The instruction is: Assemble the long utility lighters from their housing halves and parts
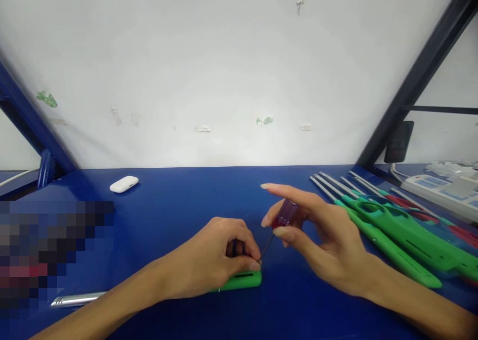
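A green long-necked lighter [244,280] lies on the blue table, partly covered by my left hand [227,260]. That hand is closed over its end, thumb and forefinger pinched together at the edge. A silver tube [76,299] sticks out beyond my left forearm, in line with the lighter. My right hand [317,230] grips a small screwdriver [287,213] by its translucent dark red-purple handle, forefinger stretched out above it. The thin shaft slants down to my left fingertips, where its tip is hidden.
Several green, blue and red long-necked lighters [403,240] lie side by side at the right. Behind them are a white power strip [440,193] and a dark phone-like device [399,142]. A white earbud case [124,184] sits at the back left, near a blurred-out area.
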A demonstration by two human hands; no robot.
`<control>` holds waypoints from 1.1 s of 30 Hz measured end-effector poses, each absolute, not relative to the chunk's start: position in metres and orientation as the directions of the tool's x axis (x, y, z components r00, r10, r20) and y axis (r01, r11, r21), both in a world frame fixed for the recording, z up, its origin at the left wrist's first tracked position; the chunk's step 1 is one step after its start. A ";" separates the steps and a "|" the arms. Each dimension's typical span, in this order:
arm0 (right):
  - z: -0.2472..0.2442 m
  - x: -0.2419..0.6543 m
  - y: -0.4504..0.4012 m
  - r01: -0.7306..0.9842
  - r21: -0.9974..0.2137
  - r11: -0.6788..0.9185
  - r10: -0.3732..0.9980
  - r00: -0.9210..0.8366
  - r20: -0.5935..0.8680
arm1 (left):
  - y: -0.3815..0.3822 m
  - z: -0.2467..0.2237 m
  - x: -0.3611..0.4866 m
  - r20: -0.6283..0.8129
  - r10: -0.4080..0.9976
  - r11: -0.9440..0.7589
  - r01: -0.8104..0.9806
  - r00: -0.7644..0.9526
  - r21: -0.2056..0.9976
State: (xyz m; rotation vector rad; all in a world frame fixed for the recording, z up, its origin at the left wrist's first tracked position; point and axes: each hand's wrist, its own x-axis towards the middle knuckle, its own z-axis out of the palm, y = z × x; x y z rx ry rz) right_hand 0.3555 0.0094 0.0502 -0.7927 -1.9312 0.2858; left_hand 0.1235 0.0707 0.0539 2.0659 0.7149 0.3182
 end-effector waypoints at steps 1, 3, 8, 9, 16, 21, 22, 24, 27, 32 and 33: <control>0.050 0.355 0.009 0.396 -0.517 0.759 0.640 -0.302 0.707 | 0.071 0.054 0.123 -0.049 0.595 -0.430 0.369 0.803 0.824; 0.050 0.354 0.009 0.384 -0.526 0.759 0.641 -0.299 0.707 | 0.071 0.055 0.123 -0.058 0.586 -0.435 0.374 0.808 0.819; 0.046 0.351 0.012 0.374 -0.526 0.764 0.633 -0.278 0.722 | 0.074 0.058 0.123 -0.065 0.562 -0.470 0.383 0.825 0.795; 0.045 0.350 0.013 0.367 -0.526 0.767 0.630 -0.275 0.727 | 0.075 0.058 0.123 -0.066 0.551 -0.484 0.383 0.832 0.787; 0.047 0.349 0.010 0.309 -0.548 0.777 0.628 -0.321 0.709 | 0.072 0.066 0.113 -0.114 0.559 -0.535 0.462 0.821 0.707; 0.055 0.348 0.006 0.248 -0.567 0.785 0.617 -0.381 0.688 | 0.068 0.063 0.111 -0.145 0.585 -0.525 0.509 0.798 0.683; 0.056 0.347 0.006 0.221 -0.577 0.786 0.615 -0.372 0.695 | 0.068 0.061 0.112 -0.138 0.585 -0.526 0.504 0.799 0.685; 0.057 0.346 0.009 0.182 -0.562 0.807 0.588 -0.347 0.731 | 0.069 0.057 0.115 -0.119 0.590 -0.526 0.492 0.799 0.694; 0.057 0.348 0.012 0.246 -0.531 0.811 0.584 -0.301 0.754 | 0.071 0.053 0.119 -0.090 0.580 -0.532 0.460 0.810 0.711; 0.057 0.350 0.012 0.208 -0.653 0.728 0.685 -0.256 0.682 | 0.072 0.047 0.122 -0.067 0.583 -0.518 0.435 0.809 0.736; 0.057 0.350 0.012 0.180 -0.648 0.740 0.672 -0.247 0.699 | 0.072 0.046 0.122 -0.067 0.587 -0.514 0.435 0.807 0.739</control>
